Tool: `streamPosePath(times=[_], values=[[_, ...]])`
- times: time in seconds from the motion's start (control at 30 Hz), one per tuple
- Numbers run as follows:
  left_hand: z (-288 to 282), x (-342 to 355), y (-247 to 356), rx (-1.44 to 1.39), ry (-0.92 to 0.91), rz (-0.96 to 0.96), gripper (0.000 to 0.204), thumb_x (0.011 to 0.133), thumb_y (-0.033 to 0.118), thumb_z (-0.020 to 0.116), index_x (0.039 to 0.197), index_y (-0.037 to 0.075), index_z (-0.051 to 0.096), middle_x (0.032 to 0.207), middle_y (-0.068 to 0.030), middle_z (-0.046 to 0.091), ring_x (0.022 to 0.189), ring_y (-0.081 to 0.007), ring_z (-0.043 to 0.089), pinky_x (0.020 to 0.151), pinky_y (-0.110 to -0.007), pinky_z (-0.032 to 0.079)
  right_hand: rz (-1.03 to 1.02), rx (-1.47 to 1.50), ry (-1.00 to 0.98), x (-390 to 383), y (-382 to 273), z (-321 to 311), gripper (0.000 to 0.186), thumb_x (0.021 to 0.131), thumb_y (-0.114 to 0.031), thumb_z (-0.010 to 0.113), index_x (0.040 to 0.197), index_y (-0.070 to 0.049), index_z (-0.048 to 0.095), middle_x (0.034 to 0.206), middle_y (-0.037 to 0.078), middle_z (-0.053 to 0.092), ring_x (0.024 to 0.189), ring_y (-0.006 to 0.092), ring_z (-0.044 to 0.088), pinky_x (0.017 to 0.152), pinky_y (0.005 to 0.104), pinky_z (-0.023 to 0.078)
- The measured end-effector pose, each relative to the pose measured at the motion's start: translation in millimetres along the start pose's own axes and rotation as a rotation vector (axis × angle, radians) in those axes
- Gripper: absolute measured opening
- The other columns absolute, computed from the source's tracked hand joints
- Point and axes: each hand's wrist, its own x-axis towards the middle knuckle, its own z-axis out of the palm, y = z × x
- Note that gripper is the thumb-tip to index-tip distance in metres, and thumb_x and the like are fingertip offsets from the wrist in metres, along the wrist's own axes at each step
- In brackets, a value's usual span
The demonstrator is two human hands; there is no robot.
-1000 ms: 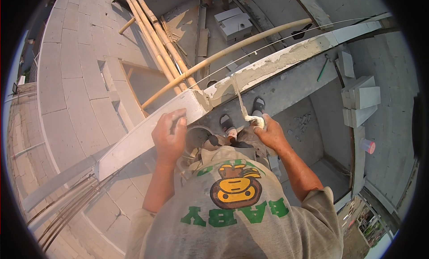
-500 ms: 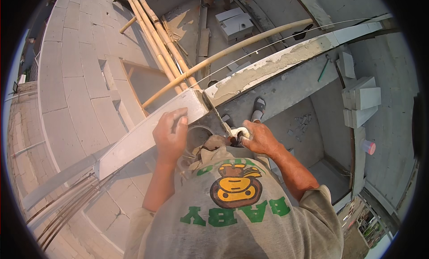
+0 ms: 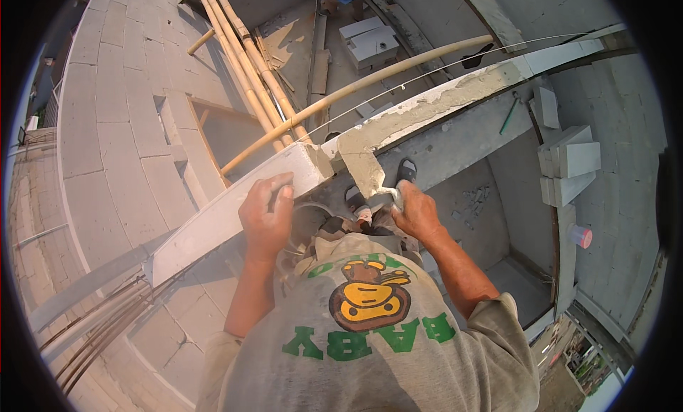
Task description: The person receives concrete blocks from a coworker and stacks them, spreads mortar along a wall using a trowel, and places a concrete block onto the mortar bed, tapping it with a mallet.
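Two block walls dominate: pale grey aerated blocks, matte, staggered joints, one wall (image 3: 107, 149) dropping away at left with a rectangular opening (image 3: 228, 138) in it, another at right (image 3: 619, 191). Between them a bare concrete floor (image 3: 491, 198) far below, dusty, with spare blocks (image 3: 370, 42) and a pink cup (image 3: 580, 235) on a ledge. Wall top (image 3: 455, 95) runs as a long curved course, its upper face smeared with rough grey mortar. Bamboo poles (image 3: 242, 56), yellowish and jointed, lean across the gap; a thin string line (image 3: 427, 77) runs along the course. White block (image 3: 220, 216), smooth, long, sits at near end of the course, butted to the mortar. Left hand (image 3: 267, 216) clenched on its inner edge. Right hand (image 3: 416, 213) grasping the trowel (image 3: 366, 171); blade, mortar-coated, lies flat at the block's end joint.
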Motion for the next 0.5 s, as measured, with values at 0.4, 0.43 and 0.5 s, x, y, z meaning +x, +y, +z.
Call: streamPosePath(times=[0.4, 0.43, 0.5], values=[[2, -2, 0, 0.000, 0.038, 0.066, 0.016, 0.084, 0.007, 0.061, 0.098, 0.005, 0.068, 0.088, -0.0128, 0.066, 0.079, -0.0280, 0.064, 0.073, -0.034, 0.050, -0.097, -0.566, -0.098, 72, -36, -27, 0.013, 0.083, -0.012, 0.057, 0.092, -0.003, 0.055, 0.086, 0.015, 0.064, 0.079, 0.0326, 0.068, 0.071, 0.0407, 0.055], [1, -2, 1, 0.002, 0.044, 0.060, 0.016, 0.084, 0.007, 0.061, 0.098, 0.005, 0.068, 0.087, -0.0129, 0.066, 0.079, -0.0280, 0.064, 0.073, -0.034, 0.050, -0.133, -0.608, -0.133, 85, -39, -30, 0.015, 0.083, -0.013, 0.057, 0.093, -0.002, 0.058, 0.087, 0.015, 0.066, 0.080, 0.0308, 0.069, 0.072, 0.0400, 0.055], [-1, -3, 2, 0.001, 0.052, 0.057, 0.016, 0.084, 0.007, 0.061, 0.098, 0.005, 0.068, 0.087, -0.0129, 0.066, 0.079, -0.0280, 0.064, 0.073, -0.034, 0.050, -0.127, -0.686, -0.211, 110, -43, -44, 0.019, 0.085, -0.015, 0.056, 0.096, -0.001, 0.062, 0.089, 0.016, 0.069, 0.084, 0.0283, 0.070, 0.072, 0.0392, 0.056]])
